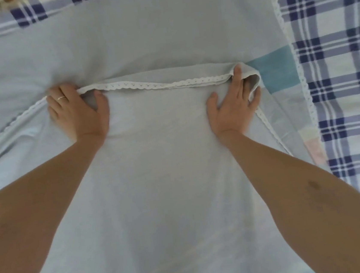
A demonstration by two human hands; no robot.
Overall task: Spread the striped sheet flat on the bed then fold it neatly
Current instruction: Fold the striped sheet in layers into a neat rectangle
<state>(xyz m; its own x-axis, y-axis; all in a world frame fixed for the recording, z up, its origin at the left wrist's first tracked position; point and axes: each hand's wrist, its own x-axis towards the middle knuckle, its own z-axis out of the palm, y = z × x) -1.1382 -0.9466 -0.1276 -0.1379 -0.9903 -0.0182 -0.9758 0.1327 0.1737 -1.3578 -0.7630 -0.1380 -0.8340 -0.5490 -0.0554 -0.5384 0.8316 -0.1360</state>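
The sheet, pale blue with a white lace trim, lies across the bed on a blue and white plaid cover. The cover shows bare along the bed's right side and at its far left corner. The near part of the sheet is doubled over onto the rest. Its trimmed edge runs straight across the middle of the bed between the two hands.

The left grip is clenched on that edge: the fingers curl over the trim and the thumb lies on the cloth beside it. A ring sits on one finger. The right grip grasps the other end of the edge. Its forefinger points toward the far edge, and a fold of cloth wraps over the remaining fingers. Both forearms stretch out over the doubled layer, which lies fairly smooth.

Left of the left grip the sheet bunches into soft creases. A second run of trim follows the sheet's right edge, just beside the bare plaid.
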